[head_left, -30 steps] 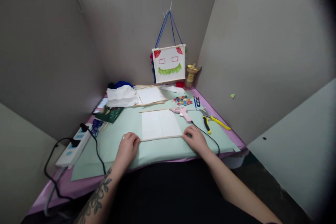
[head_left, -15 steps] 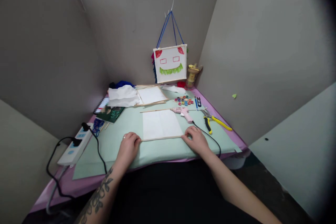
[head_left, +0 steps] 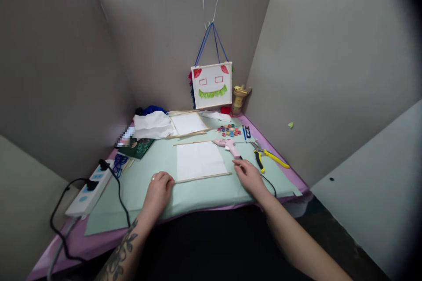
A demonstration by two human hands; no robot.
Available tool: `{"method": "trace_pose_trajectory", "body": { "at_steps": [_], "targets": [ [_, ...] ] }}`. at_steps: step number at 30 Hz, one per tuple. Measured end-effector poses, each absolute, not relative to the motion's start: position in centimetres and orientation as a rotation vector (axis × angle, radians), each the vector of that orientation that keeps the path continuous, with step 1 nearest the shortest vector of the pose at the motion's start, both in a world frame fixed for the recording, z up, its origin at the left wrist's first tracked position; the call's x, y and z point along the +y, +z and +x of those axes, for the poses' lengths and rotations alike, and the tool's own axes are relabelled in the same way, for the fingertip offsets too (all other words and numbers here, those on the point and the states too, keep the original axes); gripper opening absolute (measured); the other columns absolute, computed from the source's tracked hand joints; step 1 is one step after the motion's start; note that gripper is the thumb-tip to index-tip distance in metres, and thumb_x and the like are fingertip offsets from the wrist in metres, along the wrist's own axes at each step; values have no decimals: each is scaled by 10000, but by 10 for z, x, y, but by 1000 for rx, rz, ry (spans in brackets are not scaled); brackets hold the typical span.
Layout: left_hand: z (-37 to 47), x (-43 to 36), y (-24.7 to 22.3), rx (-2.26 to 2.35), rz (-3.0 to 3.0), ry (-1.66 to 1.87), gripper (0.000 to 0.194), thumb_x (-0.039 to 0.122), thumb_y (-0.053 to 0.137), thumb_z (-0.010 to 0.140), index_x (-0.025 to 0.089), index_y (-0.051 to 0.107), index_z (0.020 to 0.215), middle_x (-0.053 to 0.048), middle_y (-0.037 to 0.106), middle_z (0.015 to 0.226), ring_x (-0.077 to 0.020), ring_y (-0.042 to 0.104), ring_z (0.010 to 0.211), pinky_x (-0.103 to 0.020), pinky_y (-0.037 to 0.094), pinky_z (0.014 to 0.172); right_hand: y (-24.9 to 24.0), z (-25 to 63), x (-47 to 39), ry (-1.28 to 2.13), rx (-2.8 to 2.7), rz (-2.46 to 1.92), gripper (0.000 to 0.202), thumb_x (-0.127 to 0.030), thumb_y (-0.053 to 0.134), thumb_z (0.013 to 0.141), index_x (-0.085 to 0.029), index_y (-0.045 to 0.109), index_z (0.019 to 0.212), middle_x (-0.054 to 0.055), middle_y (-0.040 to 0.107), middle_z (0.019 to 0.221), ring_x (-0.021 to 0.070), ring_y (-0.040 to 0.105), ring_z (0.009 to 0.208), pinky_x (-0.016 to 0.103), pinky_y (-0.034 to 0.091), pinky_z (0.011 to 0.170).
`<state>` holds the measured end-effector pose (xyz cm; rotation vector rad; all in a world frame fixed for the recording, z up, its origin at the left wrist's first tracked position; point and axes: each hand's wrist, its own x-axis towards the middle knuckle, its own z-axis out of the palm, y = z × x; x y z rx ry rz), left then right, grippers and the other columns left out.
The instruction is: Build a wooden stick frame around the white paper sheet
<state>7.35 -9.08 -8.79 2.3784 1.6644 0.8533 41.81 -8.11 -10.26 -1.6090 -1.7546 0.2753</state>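
Note:
A white sheet of paper (head_left: 199, 160) lies on the pale green table cover, with one thin wooden stick (head_left: 204, 178) along its near edge and another at its far edge. My left hand (head_left: 158, 189) pinches the near stick's left end. Off to the right of that stick, my right hand (head_left: 249, 177) hovers with fingers apart, holding nothing. Just beyond its fingertips lies a pink glue gun (head_left: 232, 148), its nozzle pointing left across the paper's far right corner. The glue gun's black cord runs behind my right hand.
Yellow-handled pliers (head_left: 272, 157) lie at the right, near small paint pots (head_left: 229, 130). A power strip (head_left: 89, 191) with black cords occupies the left edge. At the back are a second framed sheet (head_left: 187, 123), crumpled white paper (head_left: 153, 124) and a hanging face panel (head_left: 212, 91).
My right hand has let go of the stick's right end and moved slightly right and away from it, toward the glue gun. The left hand stays at its end. The view has tilted slightly.

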Motion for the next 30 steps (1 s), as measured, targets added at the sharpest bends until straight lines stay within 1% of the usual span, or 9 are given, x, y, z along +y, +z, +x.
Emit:
{"method": "trace_pose_trajectory", "body": {
  "at_steps": [4,7,10,15,17,21,24,27,30],
  "targets": [
    [71,-90,-91,1669,2386,878,233,265,419,866,180,594,737,-79,588,813,-232,512,808,-372,424,764,-95,427,-57,55,-1799,-1754,314,-229,507,834,-180,652,1108,117,580,1105,251,515,1042,375,381,945],
    [68,-90,-94,1795,2369,944,219,250,423,859,173,591,742,-88,581,809,-242,507,798,-384,422,759,-92,424,-41,92,-1880,-1850,361,-186,511,835,-227,634,1171,141,475,1260,257,499,1101,374,366,956],
    [66,-89,-96,1908,2347,1017,213,236,416,855,169,592,755,-94,572,807,-249,499,785,-393,421,755,-93,418,-32,176,-1920,-1917,378,-153,500,841,-216,626,1192,158,428,1332,259,478,1159,353,344,975],
    [65,-89,-96,1852,2366,980,208,237,424,855,177,592,749,-85,574,806,-244,507,789,-381,425,754,-95,414,-26,178,-1931,-1956,356,-102,443,856,-185,673,1114,141,532,1251,250,440,1202,328,294,1005],
    [65,-89,-97,1823,2375,964,204,239,428,857,179,593,753,-83,576,815,-242,511,802,-378,425,761,-93,414,-24,182,-1943,-1949,339,-111,449,856,-190,682,1089,125,563,1210,238,457,1171,317,290,1000],
    [66,-90,-98,1810,2395,951,214,247,417,866,186,593,761,-78,580,821,-237,517,812,-371,424,758,-91,414,-17,205,-1950,-1954,314,-164,494,850,-208,684,1096,132,591,1109,243,496,1073,326,313,961],
    [68,-90,-97,1819,2395,947,224,257,413,866,191,593,751,-77,589,819,-235,521,806,-372,427,755,-91,415,-13,216,-1911,-1968,332,-164,469,865,-227,690,1105,125,599,1032,231,520,1011,315,336,929],
    [68,-90,-95,1819,2391,962,235,273,416,861,198,599,733,-75,603,805,-232,529,785,-374,433,748,-88,415,-13,171,-1858,-1966,374,-134,428,872,-242,684,1124,118,596,1034,228,531,989,319,364,909],
    [65,-88,-98,1788,2393,1029,251,309,430,855,208,603,703,-70,614,769,-230,539,746,-367,443,713,-83,413,-17,79,-1846,-1933,407,-101,438,852,-261,674,1142,114,594,1063,237,533,1001,331,388,908]
  ]
}}
